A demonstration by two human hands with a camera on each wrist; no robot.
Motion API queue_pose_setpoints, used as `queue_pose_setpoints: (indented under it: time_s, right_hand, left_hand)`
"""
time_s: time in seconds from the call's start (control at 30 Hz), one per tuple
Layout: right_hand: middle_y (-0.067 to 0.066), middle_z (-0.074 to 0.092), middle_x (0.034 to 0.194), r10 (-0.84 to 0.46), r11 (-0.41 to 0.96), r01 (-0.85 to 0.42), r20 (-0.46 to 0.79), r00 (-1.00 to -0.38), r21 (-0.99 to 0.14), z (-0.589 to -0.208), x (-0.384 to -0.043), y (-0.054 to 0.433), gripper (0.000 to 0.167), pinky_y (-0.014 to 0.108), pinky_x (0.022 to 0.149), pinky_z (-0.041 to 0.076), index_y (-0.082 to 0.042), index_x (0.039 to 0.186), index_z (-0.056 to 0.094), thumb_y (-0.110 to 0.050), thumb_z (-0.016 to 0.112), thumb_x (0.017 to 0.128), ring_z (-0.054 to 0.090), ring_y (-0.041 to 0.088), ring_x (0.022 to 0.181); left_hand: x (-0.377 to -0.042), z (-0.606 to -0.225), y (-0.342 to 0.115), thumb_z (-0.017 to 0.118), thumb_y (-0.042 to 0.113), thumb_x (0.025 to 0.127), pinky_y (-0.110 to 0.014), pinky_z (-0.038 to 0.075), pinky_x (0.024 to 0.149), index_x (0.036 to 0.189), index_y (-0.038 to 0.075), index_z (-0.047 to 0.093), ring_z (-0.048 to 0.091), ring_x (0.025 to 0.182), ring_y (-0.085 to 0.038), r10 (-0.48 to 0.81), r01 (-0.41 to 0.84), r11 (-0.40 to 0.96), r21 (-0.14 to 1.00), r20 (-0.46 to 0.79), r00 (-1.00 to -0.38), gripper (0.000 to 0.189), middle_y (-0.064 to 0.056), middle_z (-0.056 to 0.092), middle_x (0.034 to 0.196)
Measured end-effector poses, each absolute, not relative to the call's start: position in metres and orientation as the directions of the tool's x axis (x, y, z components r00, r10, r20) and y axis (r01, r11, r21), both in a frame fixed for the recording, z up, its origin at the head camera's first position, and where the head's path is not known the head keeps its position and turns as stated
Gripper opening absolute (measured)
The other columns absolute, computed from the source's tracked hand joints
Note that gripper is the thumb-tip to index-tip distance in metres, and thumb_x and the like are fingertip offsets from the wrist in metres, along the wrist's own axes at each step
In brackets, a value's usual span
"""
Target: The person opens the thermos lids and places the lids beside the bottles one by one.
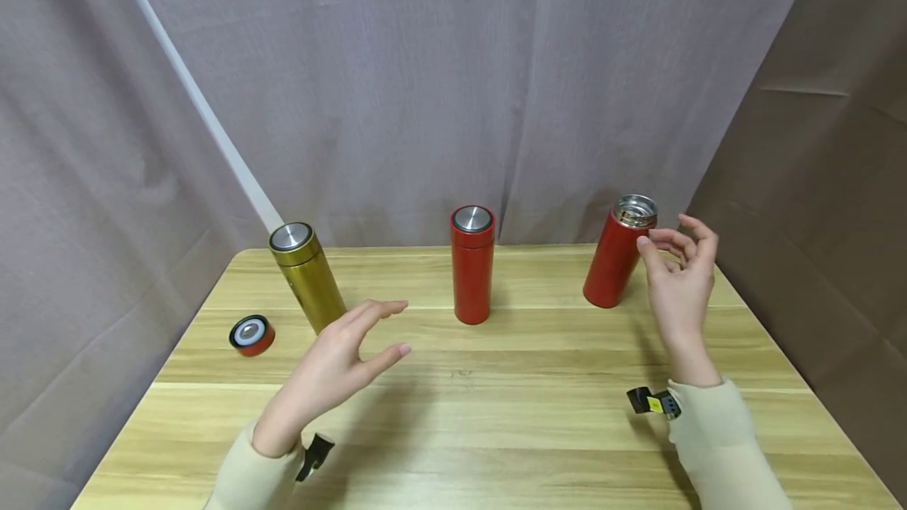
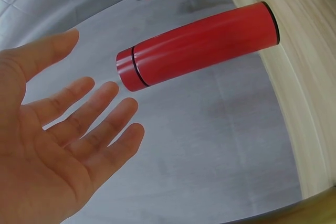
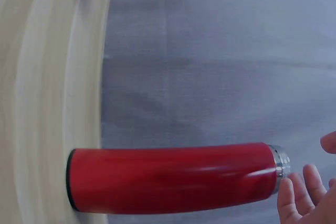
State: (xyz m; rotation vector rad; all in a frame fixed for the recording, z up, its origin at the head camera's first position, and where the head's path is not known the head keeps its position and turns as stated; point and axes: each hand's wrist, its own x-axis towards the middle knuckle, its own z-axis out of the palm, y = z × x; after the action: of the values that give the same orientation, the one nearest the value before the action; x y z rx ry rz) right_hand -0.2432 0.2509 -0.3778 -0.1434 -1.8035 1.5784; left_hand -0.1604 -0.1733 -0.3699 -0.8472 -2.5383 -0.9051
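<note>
Three thermos bottles stand upright on the table. My right hand (image 1: pixel 680 282) is beside the open red thermos (image 1: pixel 612 258), fingers loosely bent and thumb apart, holding nothing. Its fingertips (image 3: pixel 286 195) come right at the bare steel mouth (image 3: pixel 282 167) in the right wrist view. In the middle stands a capped red thermos (image 1: pixel 472 274) with a steel-topped lid. My left hand (image 1: pixel 340 352) hovers over the table with spread, straight fingers, between that bottle and the gold thermos (image 1: pixel 312 282). The gold one has its lid on, and the hand overlaps its base in the head view.
At the left of the table a red lid (image 1: pixel 252 335) lies with its inner side up. The wooden table (image 1: pixel 510 431) ends at a grey curtain (image 1: pixel 397 101) behind the bottles. A brown cloth (image 1: pixel 822 179) hangs along the right side.
</note>
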Motion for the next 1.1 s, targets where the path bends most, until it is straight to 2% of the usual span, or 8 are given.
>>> queue_pose_setpoints:
  time_s: [0.4, 0.47, 0.57, 0.7, 0.8, 0.9, 0.97, 1.1]
  right_hand:
    - [-0.009, 0.066, 0.104, 0.374, 0.245, -0.416, 0.481, -0.793, -0.876, -0.392, -0.248, 0.222, 0.040, 0.015, 0.080, 0.046, -0.002, 0.134, 0.053, -0.002, 0.066, 0.095, 0.060, 0.004, 0.095]
    - [-0.004, 0.067, 0.106, 0.342, 0.243, -0.416, 0.479, -0.809, -0.876, -0.390, -0.248, 0.215, 0.040, 0.015, 0.080, 0.046, 0.001, 0.133, 0.053, -0.003, 0.066, 0.096, 0.060, 0.004, 0.095]
    - [0.011, 0.066, 0.113, 0.273, 0.252, -0.399, 0.460, -0.845, -0.882, -0.389, -0.248, 0.205, 0.040, 0.015, 0.080, 0.047, 0.004, 0.135, 0.050, -0.004, 0.064, 0.098, 0.061, 0.003, 0.096]
    - [0.022, 0.063, 0.127, 0.141, 0.334, -0.351, 0.414, -0.899, -0.875, -0.397, -0.259, 0.196, 0.044, 0.014, 0.083, 0.045, 0.001, 0.142, 0.046, -0.011, 0.060, 0.102, 0.059, 0.007, 0.106]
    - [0.019, 0.061, 0.133, 0.037, 0.379, -0.322, 0.362, -0.931, -0.867, -0.410, -0.271, 0.189, 0.049, 0.022, 0.091, 0.046, -0.006, 0.146, 0.044, -0.023, 0.060, 0.103, 0.058, 0.018, 0.117]
    - [0.020, 0.060, 0.135, -0.040, 0.366, -0.304, 0.312, -0.949, -0.879, -0.419, -0.279, 0.178, 0.055, 0.040, 0.100, 0.047, -0.007, 0.149, 0.042, -0.032, 0.060, 0.103, 0.055, 0.029, 0.125]
    - [0.019, 0.059, 0.136, -0.076, 0.350, -0.294, 0.286, -0.955, -0.890, -0.423, -0.282, 0.170, 0.057, 0.049, 0.104, 0.044, -0.008, 0.149, 0.041, -0.036, 0.059, 0.103, 0.054, 0.032, 0.128]
    - [0.020, 0.056, 0.140, -0.129, 0.323, -0.298, 0.270, -0.954, -0.898, -0.428, -0.287, 0.156, 0.060, 0.054, 0.107, 0.041, -0.009, 0.151, 0.038, -0.036, 0.060, 0.103, 0.052, 0.034, 0.131]
  left_hand:
    - [-0.170, -0.378, -0.178, 0.077, 0.033, 0.091, -0.042, 0.051, 0.100, 0.135, 0.011, 0.062, 0.062, 0.119, -0.020, 0.403, 0.610, 0.635, 0.473, 0.470, -0.785, 0.052, -0.001, 0.066, 0.127]
    - [-0.171, -0.379, -0.178, 0.077, 0.033, 0.091, -0.042, 0.051, 0.100, 0.135, 0.011, 0.062, 0.062, 0.119, -0.020, 0.402, 0.609, 0.635, 0.475, 0.470, -0.786, 0.052, -0.001, 0.066, 0.127]
    - [-0.172, -0.379, -0.179, 0.076, 0.034, 0.092, -0.042, 0.051, 0.100, 0.136, 0.011, 0.061, 0.062, 0.119, -0.020, 0.399, 0.605, 0.636, 0.479, 0.467, -0.789, 0.051, -0.001, 0.066, 0.127]
    - [-0.174, -0.380, -0.179, 0.076, 0.035, 0.092, -0.041, 0.050, 0.101, 0.136, 0.012, 0.061, 0.061, 0.120, -0.019, 0.395, 0.596, 0.641, 0.483, 0.458, -0.796, 0.052, -0.001, 0.065, 0.128]
    - [-0.175, -0.381, -0.179, 0.075, 0.035, 0.092, -0.041, 0.050, 0.101, 0.136, 0.013, 0.061, 0.061, 0.120, -0.019, 0.401, 0.597, 0.639, 0.485, 0.452, -0.797, 0.051, 0.000, 0.065, 0.127]
    - [-0.175, -0.380, -0.178, 0.075, 0.035, 0.093, -0.041, 0.050, 0.101, 0.136, 0.013, 0.061, 0.061, 0.120, -0.019, 0.405, 0.598, 0.637, 0.487, 0.450, -0.796, 0.051, 0.000, 0.065, 0.127]
    - [-0.175, -0.380, -0.178, 0.075, 0.036, 0.092, -0.041, 0.050, 0.102, 0.136, 0.013, 0.061, 0.061, 0.120, -0.019, 0.404, 0.597, 0.639, 0.485, 0.449, -0.797, 0.051, 0.000, 0.065, 0.128]
    - [-0.175, -0.380, -0.178, 0.075, 0.035, 0.093, -0.042, 0.050, 0.101, 0.137, 0.012, 0.061, 0.061, 0.120, -0.019, 0.403, 0.598, 0.638, 0.484, 0.452, -0.796, 0.051, 0.000, 0.065, 0.127]
